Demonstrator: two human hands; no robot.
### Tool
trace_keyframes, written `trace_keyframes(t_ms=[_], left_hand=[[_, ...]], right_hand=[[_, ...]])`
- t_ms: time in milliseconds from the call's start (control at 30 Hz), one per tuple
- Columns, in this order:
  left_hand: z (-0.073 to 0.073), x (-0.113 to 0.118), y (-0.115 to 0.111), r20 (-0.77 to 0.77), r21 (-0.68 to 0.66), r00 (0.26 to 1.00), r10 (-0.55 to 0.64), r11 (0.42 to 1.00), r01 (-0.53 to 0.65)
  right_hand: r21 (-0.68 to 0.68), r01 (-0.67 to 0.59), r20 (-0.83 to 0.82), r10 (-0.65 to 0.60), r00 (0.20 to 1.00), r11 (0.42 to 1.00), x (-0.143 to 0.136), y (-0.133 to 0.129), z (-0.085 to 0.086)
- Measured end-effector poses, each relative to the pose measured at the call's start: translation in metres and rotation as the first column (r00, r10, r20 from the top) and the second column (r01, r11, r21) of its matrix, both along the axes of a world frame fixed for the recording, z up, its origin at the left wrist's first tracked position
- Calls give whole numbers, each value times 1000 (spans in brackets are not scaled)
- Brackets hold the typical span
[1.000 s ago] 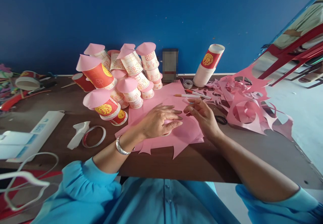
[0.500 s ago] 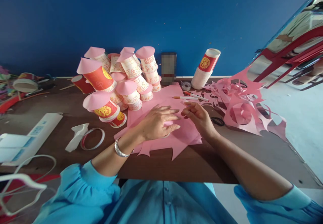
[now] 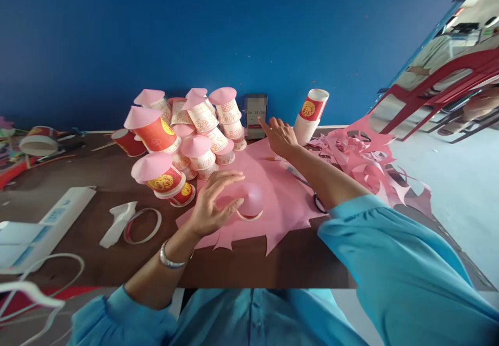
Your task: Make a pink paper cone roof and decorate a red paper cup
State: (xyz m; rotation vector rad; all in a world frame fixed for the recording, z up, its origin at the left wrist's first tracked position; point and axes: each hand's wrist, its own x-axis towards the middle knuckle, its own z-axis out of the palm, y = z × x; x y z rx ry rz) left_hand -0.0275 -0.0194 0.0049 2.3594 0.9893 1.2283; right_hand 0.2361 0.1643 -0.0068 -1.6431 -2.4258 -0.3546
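Beside cone-topped cup [image 3: 250, 200] on pink paper [image 3: 283, 205], L hand [image 3: 211, 208] w/ fingers apart, holding nil; R hand [image 3: 282, 137] w/ index out to phone [image 3: 255, 105], others loose, touch unclear. Brown counter [image 3: 304, 265], blue wall [image 3: 249, 23] behind.

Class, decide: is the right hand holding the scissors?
No: the right hand is by the phone, while the scissors lie lower, on the pink paper.

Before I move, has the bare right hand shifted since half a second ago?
Yes: the right hand has reached forward and slightly left, now much nearer the upright, dark rectangular phone.
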Motion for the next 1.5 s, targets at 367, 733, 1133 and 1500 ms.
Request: trace_keyframes(t_ms=[367,733,1133,1500], left_hand=[[-15,-6,9,114,-29,985,131,991,-128],[-25,-8,12,258,-277,960,106,960,-31],[-38,-12,19,-73,-475,970,-231,863,170],[-25,6,15,-27,-428,974,-227,883,194]], right_hand=[[40,-103,32,102,994,994,7,-14,-18],[198,-95,-417,172,892,975,25,-108,-25],[94,-538,-770,404,493,838,-16,-169,1],[86,-532,-706,428,564,842,-57,-175,-13]])
